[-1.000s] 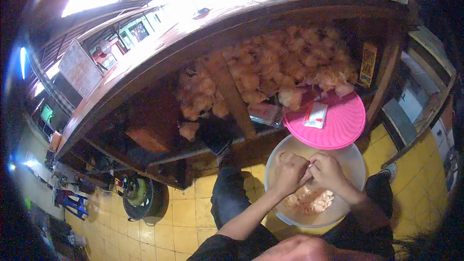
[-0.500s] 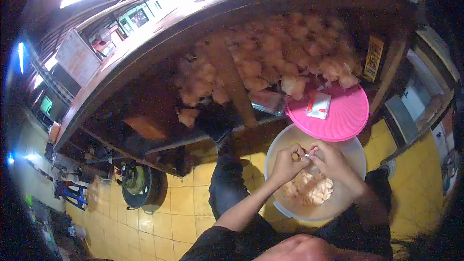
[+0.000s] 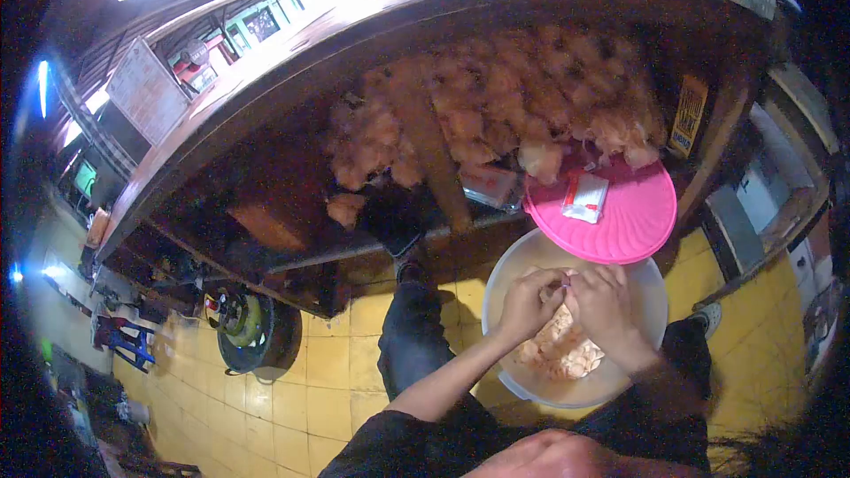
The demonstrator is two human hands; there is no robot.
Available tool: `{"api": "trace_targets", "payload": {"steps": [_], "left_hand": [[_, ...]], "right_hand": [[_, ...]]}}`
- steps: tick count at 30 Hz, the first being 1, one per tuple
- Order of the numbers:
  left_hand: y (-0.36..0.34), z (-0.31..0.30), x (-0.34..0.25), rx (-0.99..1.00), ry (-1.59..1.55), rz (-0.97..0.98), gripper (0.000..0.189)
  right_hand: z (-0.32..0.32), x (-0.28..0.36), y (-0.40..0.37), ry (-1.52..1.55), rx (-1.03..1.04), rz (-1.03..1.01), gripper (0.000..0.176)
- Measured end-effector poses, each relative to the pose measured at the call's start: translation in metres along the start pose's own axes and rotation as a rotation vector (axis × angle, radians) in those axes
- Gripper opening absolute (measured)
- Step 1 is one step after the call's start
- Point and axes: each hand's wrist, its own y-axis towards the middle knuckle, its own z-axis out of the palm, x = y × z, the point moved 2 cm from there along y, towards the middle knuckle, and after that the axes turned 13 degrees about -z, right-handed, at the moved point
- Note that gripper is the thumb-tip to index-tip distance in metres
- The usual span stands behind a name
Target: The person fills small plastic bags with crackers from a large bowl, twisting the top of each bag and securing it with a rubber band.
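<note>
My left hand (image 3: 533, 305) and my right hand (image 3: 604, 303) meet above a large translucent tub (image 3: 651, 336), with fingertips pinched close together. Between them is what looks like the gathered neck of a clear plastic bag; a small pinkish bit shows at the fingertips. My right hand covers most of the bag. Pale orange chips (image 3: 571, 358) lie in the tub below my hands. A pink ribbed lid (image 3: 633, 221) rests against the tub's far rim, carrying a small white-and-red packet (image 3: 585, 196).
Many filled clear bags (image 3: 496, 106) crowd the shelf under a wooden counter (image 3: 266, 93). Another flat packet (image 3: 490, 186) lies on the shelf edge. A dark basin with a green gas cylinder (image 3: 252, 323) stands on the yellow tiled floor (image 3: 328, 372), left of my leg.
My hands have drawn closer together and sit slightly lower over the tub. My right hand has turned, its back now facing up more. The view has shifted slightly.
</note>
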Motion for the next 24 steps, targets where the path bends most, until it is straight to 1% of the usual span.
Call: {"api": "trace_targets", "payload": {"steps": [2, 4, 6, 7, 8, 9, 10, 11, 12, 13, 14, 16, 18, 20, 22, 23, 24], "left_hand": [[0.001, 0.001, 0.000, 0.003, -0.041, -0.028, 0.020], [0.001, 0.001, 0.000, 0.012, -0.081, -0.059, 0.023], [0.001, -0.001, 0.000, 0.064, -0.189, -0.148, 0.026], [0.001, -0.002, 0.000, 0.067, -0.189, -0.147, 0.026], [0.001, -0.002, 0.000, 0.076, -0.137, -0.098, 0.027], [0.001, -0.003, -0.001, 0.085, -0.086, -0.047, 0.028], [0.000, -0.003, 0.000, 0.088, -0.086, -0.042, 0.028], [-0.002, -0.003, 0.000, 0.066, -0.046, 0.032, 0.027], [-0.003, -0.002, -0.003, 0.040, -0.006, 0.107, 0.025], [-0.002, -0.001, -0.005, 0.036, -0.009, 0.117, 0.025], [-0.002, -0.002, -0.006, 0.049, 0.012, 0.114, 0.024], [-0.003, -0.003, -0.011, 0.065, 0.034, 0.121, 0.023], [-0.003, -0.003, -0.016, 0.022, 0.138, 0.199, 0.020], [-0.004, -0.003, -0.017, 0.060, 0.178, 0.212, 0.018], [-0.004, -0.001, -0.020, 0.093, 0.212, 0.221, 0.017], [-0.004, -0.002, -0.023, 0.075, 0.244, 0.287, 0.017], [-0.005, -0.003, -0.026, 0.058, 0.276, 0.352, 0.016]], "right_hand": [[0.004, -0.001, -0.002, -0.007, 0.029, 0.032, 0.019], [0.007, -0.002, -0.004, 0.013, 0.018, 0.039, 0.014], [0.002, -0.004, -0.001, 0.050, -0.001, 0.035, 0.012], [0.000, -0.004, 0.001, 0.087, -0.020, 0.029, 0.011], [0.000, -0.005, 0.002, 0.086, -0.022, 0.031, 0.011], [-0.001, -0.006, 0.004, 0.135, -0.044, 0.081, 0.011], [-0.001, -0.007, 0.004, 0.182, -0.067, 0.130, 0.012], [-0.001, -0.008, 0.004, 0.176, -0.069, 0.129, 0.012], [-0.001, -0.012, 0.003, 0.329, -0.055, 0.251, 0.011], [0.001, -0.016, 0.002, 0.481, -0.041, 0.373, 0.011], [0.003, -0.018, 0.000, 0.473, -0.048, 0.370, 0.011], [0.009, -0.022, -0.004, 0.745, -0.132, 0.450, 0.011], [0.006, -0.026, -0.005, 0.786, -0.145, 0.462, 0.011], [0.004, -0.029, -0.010, 0.833, -0.154, 0.484, 0.011], [0.006, -0.036, -0.015, 1.004, -0.156, 0.503, 0.013], [0.007, -0.040, -0.019, 1.000, -0.160, 0.508, 0.013], [0.011, -0.044, -0.023, 1.164, -0.145, 0.572, 0.013]]}}
